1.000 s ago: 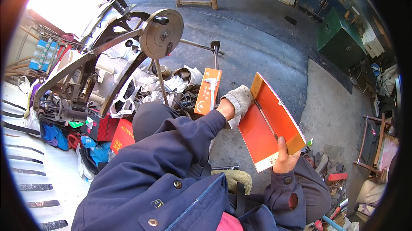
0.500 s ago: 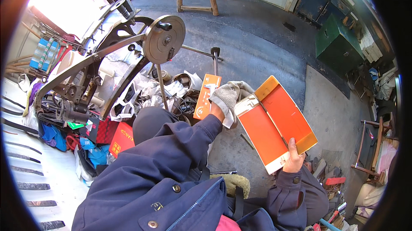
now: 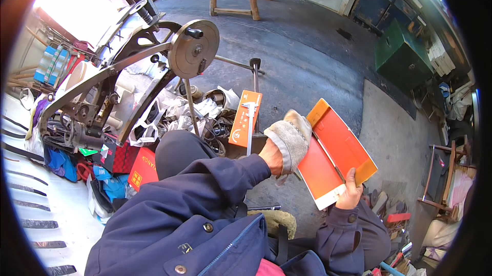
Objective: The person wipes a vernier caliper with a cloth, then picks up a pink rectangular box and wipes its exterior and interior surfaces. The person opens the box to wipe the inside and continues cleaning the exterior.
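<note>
Leftward, a hand-cranked machine [image 3: 193,48] stands beside the person's knee. An open orange box [image 3: 341,148] tilts above the floor, pinched at its near end by the right hand [image 3: 349,194], thumb inside. Grey cloth [image 3: 291,145] wraps the left hand [image 3: 273,158] by the box's left edge; whether its fingers curl or spread, I cannot tell. Beyond that wrist sits a smaller orange box [image 3: 239,122], then a caliper [image 3: 251,122] across it.

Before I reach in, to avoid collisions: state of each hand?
Left hand: covered by grey cloth; grip can't be told.
Right hand: holding the open box.
</note>
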`<act>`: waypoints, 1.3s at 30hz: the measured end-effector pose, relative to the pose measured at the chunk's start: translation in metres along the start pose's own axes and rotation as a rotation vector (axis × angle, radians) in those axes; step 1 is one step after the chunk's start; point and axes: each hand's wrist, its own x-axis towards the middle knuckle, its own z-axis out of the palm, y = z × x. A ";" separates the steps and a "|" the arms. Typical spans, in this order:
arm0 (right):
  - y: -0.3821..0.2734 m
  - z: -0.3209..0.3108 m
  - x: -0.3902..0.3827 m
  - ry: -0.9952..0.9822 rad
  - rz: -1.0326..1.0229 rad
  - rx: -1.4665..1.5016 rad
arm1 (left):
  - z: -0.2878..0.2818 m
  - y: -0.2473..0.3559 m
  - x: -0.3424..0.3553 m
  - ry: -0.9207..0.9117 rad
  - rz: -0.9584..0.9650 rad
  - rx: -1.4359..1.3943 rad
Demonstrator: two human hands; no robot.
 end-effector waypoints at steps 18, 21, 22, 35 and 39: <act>-0.012 0.022 -0.014 -0.044 -0.086 -0.055 | 0.037 -0.036 0.004 0.020 0.115 0.032; -0.007 0.025 -0.020 -0.093 -0.122 -0.138 | 0.045 -0.037 0.006 -0.222 0.091 0.177; -0.005 0.027 -0.023 -0.109 -0.131 -0.160 | 0.046 -0.038 0.007 -0.268 0.092 0.189; -0.003 0.024 -0.024 -0.062 -0.051 -0.242 | 0.051 -0.030 0.003 -0.359 0.324 0.535; -0.004 0.024 -0.023 -0.034 0.004 -0.250 | 0.048 -0.024 0.008 -0.497 0.318 0.616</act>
